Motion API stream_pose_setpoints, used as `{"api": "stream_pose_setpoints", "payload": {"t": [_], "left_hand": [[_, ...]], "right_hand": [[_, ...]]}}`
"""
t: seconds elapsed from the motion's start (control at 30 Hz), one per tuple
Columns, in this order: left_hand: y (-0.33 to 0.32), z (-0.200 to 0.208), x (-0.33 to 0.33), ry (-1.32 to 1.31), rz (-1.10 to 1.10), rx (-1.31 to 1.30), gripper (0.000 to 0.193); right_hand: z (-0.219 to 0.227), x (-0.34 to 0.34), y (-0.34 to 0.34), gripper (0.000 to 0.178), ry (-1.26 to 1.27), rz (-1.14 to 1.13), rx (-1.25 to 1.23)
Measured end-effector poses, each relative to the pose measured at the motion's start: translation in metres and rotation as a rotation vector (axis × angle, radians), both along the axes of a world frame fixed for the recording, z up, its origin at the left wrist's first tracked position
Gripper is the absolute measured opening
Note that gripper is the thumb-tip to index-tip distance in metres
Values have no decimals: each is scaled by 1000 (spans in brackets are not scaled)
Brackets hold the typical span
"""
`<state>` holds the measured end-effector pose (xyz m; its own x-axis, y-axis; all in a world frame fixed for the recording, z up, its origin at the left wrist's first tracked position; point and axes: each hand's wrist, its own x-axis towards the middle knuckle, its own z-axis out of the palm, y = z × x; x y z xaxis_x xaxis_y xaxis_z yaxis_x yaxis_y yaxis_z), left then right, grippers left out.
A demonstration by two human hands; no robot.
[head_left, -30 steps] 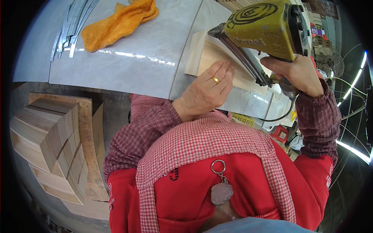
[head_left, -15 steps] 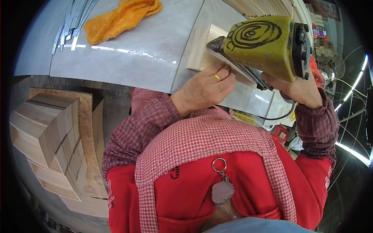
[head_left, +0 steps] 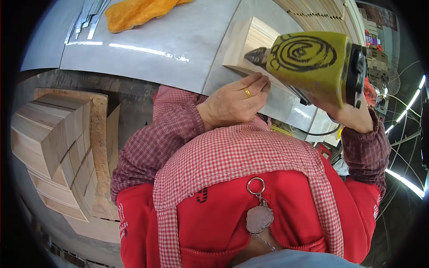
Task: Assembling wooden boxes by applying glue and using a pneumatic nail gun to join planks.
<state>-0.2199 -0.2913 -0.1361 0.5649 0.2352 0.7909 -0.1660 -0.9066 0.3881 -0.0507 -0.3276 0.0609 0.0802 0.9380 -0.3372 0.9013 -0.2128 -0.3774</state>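
My right hand [head_left: 346,114] is wrapped round the handle of a yellow-green nail gun [head_left: 308,62] with a black spiral drawn on it. The gun's body hides most of those fingers. Its dark pointed nose [head_left: 258,56] is over a pale wooden box [head_left: 239,47] on the grey worktop, touching or just above it; I cannot tell which. My left hand [head_left: 237,100], with a gold ring, is closed at the box's near edge, fingertips pressed together there. The gun hides the right part of the box.
An orange cloth [head_left: 138,15] and metal staple strips [head_left: 91,18] lie at the worktop's far left. Stacked wooden boxes [head_left: 58,143] stand low on the left beside a board [head_left: 100,147]. Wood strips [head_left: 317,15] are piled at the far right. A dark hose [head_left: 319,133] hangs near my right wrist.
The nail gun has shifted slightly right and nearer, its nose now farther along the box. The left hand keeps its closed grip at the box's edge. The whole view has shifted a little.
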Motion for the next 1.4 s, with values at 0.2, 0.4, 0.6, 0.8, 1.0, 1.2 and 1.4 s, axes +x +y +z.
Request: {"api": "stream_pose_setpoints", "payload": {"t": [0.2,0.4,0.6,0.8,1.0,1.2,1.4], "left_hand": [[-1,-4,-4,25,22,36,9],[-2,-4,-6,55,8,23,9],[-3,-4,-6,90,30,65,9],[2,-10,-4,28,136,69,21],[44,15,-12,175,462,-103,46],[100,10,-58,244,493,-34,49],[77,68,20,384,127,20,69]], "right_hand": [[2,-4,-5,37,-33,116,23],[2,-7,-8,31,-60,238,45],[4,-14,-12,30,1,119,50],[25,-20,-43,29,124,-468,110],[25,51,-132,15,-1,-1081,145],[-3,127,-242,16,-23,-1233,287],[-74,212,-347,28,-526,-1236,116]]}}
